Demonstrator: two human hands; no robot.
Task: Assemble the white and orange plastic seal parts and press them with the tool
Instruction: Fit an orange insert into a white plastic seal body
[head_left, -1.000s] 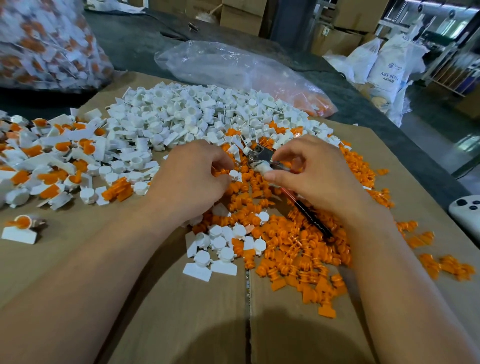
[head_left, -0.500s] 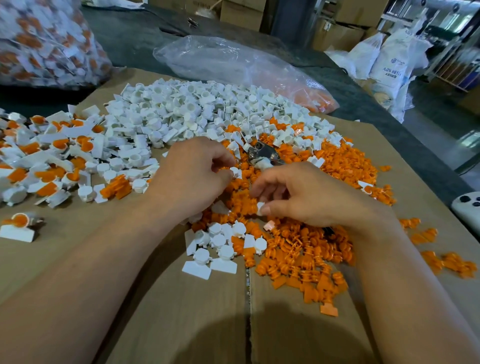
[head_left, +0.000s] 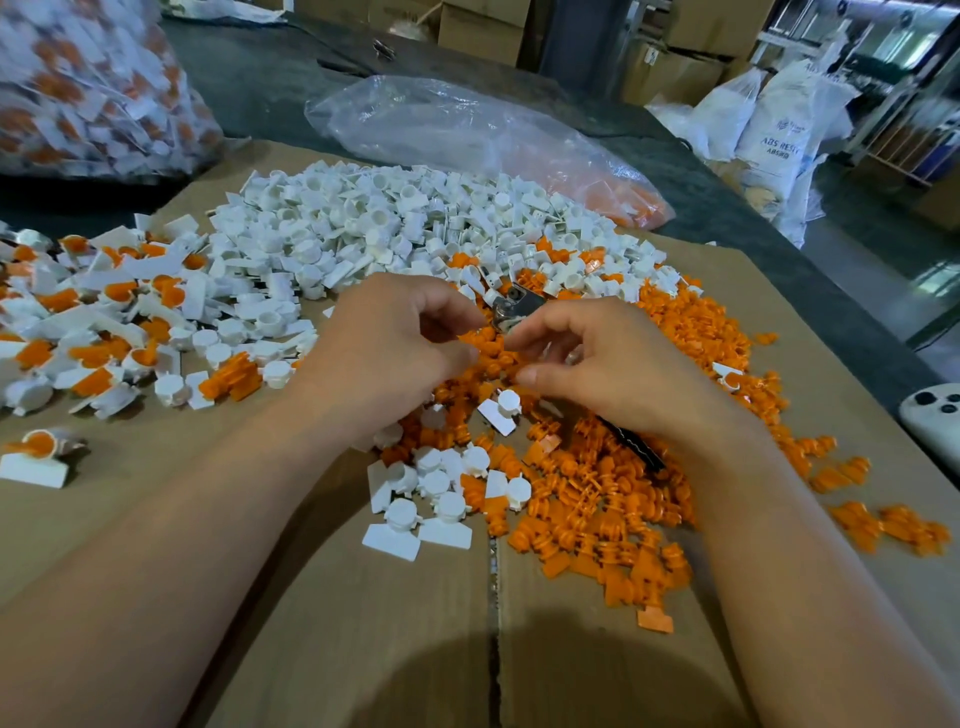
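Observation:
My left hand (head_left: 395, 348) hovers over the orange seal parts (head_left: 613, 499) and pinches one orange part (head_left: 475, 335) between thumb and forefinger. My right hand (head_left: 618, 369) is just to its right, fingertips almost meeting the left hand's, fingers curled round a small pale part (head_left: 569, 358) that is mostly hidden. The pressing tool lies beneath the right hand: its metal head (head_left: 514, 306) shows beyond the fingertips, and its black handle (head_left: 636, 449) sticks out by the wrist. Loose white seal parts (head_left: 374, 228) are heaped behind the hands.
Everything lies on a flattened cardboard sheet (head_left: 363, 649). Assembled white-and-orange seals (head_left: 104, 322) spread out at the left. A clear plastic bag (head_left: 467, 130) lies behind the white heap, and a filled bag (head_left: 78, 88) stands far left. A white device (head_left: 935, 421) sits at the right edge.
My right hand dropped from the tool head to the pile, pinched a white part, then rose back towards the left hand. The left hand has barely moved.

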